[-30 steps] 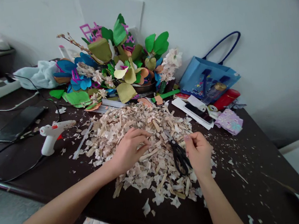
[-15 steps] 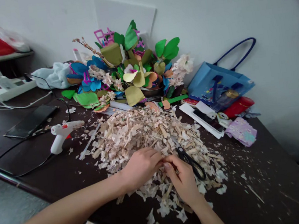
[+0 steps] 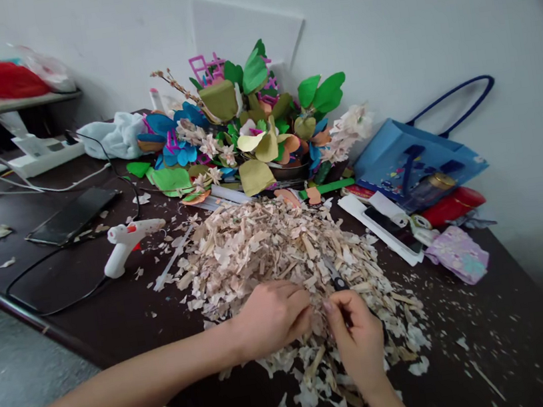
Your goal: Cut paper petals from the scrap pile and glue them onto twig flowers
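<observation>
A heap of pale, papery flakes and chips covers the middle of the dark table. Low over its near side is my left hand, palm down with fingertips pinched together. What lies between those fingertips, if anything, is too small to name. My right hand is a little to the right, thumb pressed against the curled forefinger; I cannot make out anything in that pinch. Black-handled scissors rest on the heap just beyond my right hand, which hides most of their handles.
A white glue gun with a black cord stands left of the heap, near a dark tablet-like slab. Colourful craft flowers crowd the back. A blue bag, a phone and a floral pouch are at right.
My hands have drawn apart, the right one shifting rightward over the scissors' handles. Before, their fingertips met. The whole view has also swung slightly, moving the scene to the right.
</observation>
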A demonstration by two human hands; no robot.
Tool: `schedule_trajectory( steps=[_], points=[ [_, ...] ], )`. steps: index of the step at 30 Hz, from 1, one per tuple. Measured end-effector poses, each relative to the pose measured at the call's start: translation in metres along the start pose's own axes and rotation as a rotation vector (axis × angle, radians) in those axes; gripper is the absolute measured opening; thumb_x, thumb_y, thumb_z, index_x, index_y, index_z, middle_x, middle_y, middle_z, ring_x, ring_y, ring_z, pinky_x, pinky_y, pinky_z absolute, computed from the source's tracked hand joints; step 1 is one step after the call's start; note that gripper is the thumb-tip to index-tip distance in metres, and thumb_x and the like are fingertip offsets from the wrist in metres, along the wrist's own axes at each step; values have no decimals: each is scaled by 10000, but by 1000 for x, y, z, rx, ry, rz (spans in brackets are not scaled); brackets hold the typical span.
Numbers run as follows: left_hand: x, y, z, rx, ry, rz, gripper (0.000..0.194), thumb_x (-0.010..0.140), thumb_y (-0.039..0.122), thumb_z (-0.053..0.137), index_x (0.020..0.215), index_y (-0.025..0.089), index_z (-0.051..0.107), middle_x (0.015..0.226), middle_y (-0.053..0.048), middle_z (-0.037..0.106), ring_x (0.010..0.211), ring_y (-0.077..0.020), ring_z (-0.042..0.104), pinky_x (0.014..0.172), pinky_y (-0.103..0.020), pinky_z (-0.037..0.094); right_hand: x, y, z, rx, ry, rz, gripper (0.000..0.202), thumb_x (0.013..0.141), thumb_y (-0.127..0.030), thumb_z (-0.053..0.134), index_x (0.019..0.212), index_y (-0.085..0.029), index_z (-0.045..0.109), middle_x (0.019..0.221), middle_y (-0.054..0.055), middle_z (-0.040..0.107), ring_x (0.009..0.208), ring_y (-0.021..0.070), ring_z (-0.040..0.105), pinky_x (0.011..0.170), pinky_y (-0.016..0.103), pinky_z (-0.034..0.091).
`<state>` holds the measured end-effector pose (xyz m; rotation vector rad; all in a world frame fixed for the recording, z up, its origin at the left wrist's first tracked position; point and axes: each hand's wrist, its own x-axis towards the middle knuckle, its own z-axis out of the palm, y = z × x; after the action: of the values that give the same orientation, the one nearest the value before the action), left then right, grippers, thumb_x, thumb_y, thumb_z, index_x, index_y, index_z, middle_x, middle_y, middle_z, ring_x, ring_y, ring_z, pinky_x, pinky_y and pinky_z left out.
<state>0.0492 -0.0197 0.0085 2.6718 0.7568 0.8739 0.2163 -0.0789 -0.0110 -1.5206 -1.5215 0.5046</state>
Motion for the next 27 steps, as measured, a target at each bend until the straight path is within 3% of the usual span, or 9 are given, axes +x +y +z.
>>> schedule_trajectory(
  steps=[4, 6, 9, 13, 19, 22, 27],
  points=[
    [-4, 0, 3, -24, -40, -16, 295, 910, 232, 419, 630, 164, 485, 579, -7, 536, 543, -139, 520, 500, -243, 367, 6, 4, -6, -78, 3, -6, 341, 908, -342, 477, 601, -227, 381, 463, -70, 321, 405, 110, 331, 435, 244, 277],
    [-5, -1, 4, -65, -61, -23, 284, 915, 298, 462, 674, 160, 519, 633, -13, 570, 581, -143, 547, 513, -238, 391, 11, 5, -9, -124, -6, -7, 247, 896, -354, 501, 690, -222, 472, 525, -47, 432, 456, 125, 418, 471, 244, 336],
    [-5, 0, 3, -129, -79, -42, 150, 899, 290, 506, 891, 154, 567, 830, -45, 623, 707, -162, 597, 580, -241, 452, 18, 7, -17, -185, -20, -9, 161, 891, -365, 510, 895, -210, 549, 695, 16, 595, 566, 158, 546, 541, 257, 412],
    [-4, 2, 1, -148, -110, -36, 140, 912, 223, 458, 863, 139, 560, 843, -48, 611, 718, -157, 598, 610, -242, 476, 27, 8, -36, -303, 32, 2, 244, 890, -414, 497, 761, -215, 551, 540, -21, 540, 477, 147, 522, 501, 246, 389],
    [-5, 5, -1, -154, -103, -16, 196, 938, 222, 409, 851, 139, 565, 824, -50, 604, 699, -138, 591, 606, -227, 475, 32, 14, -64, -467, -125, 106, 251, 883, -448, 478, 825, -229, 587, 655, -14, 648, 552, 155, 603, 555, 236, 426],
    [-5, 5, -2, -147, -121, -1, 198, 938, 222, 409, 857, 138, 569, 817, -49, 610, 693, -143, 590, 603, -232, 472, 31, 29, -74, -508, -171, 146, 242, 837, -469, 528, 848, -237, 595, 747, 5, 684, 654, 185, 645, 609, 254, 455],
    [-6, 6, 0, -112, -164, 19, 218, 944, 221, 394, 841, 139, 567, 804, -49, 625, 700, -147, 596, 629, -237, 476, 26, 52, -80, -632, -249, 160, 232, 773, -461, 583, 837, -239, 584, 741, 17, 657, 642, 206, 626, 579, 282, 441]
  ],
)
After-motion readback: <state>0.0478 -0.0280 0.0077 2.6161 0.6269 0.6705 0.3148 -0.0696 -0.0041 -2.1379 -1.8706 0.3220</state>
